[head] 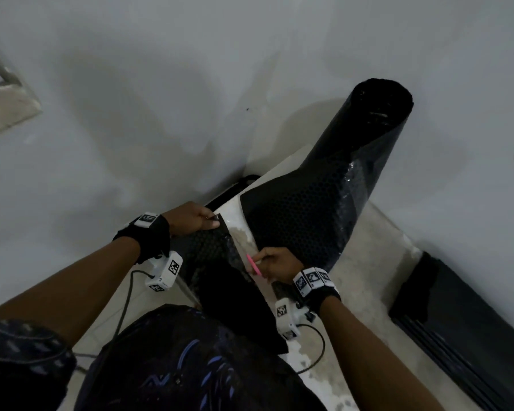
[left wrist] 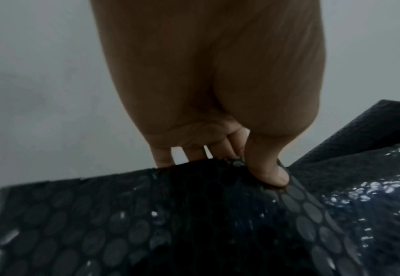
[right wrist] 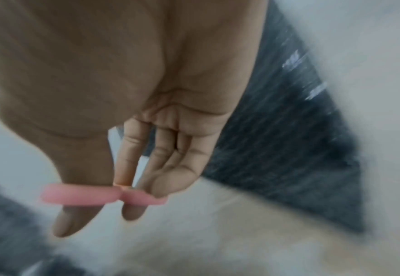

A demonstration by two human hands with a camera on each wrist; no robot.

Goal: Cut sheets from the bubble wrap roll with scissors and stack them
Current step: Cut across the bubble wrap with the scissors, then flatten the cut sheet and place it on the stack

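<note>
left hand (head: 194,217) pinching cut black bubble-wrap sheet (left wrist: 170,224) | right hand (head: 275,264) fingers through pink-handled scissors (head: 253,264) (blades hidden) | keep it taut, lay flat

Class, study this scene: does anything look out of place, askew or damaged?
Nothing looks damaged. The bubble wrap roll stands tilted against the wall, not upright. The left hand pinches a cut sheet; the right hand holds pink-handled scissors.

The left hand (head: 192,218) is pinching with thumb over curled fingers, arm reaching forward. The right hand (head: 275,264) is gripping, thumb and fingers hooked.
</note>
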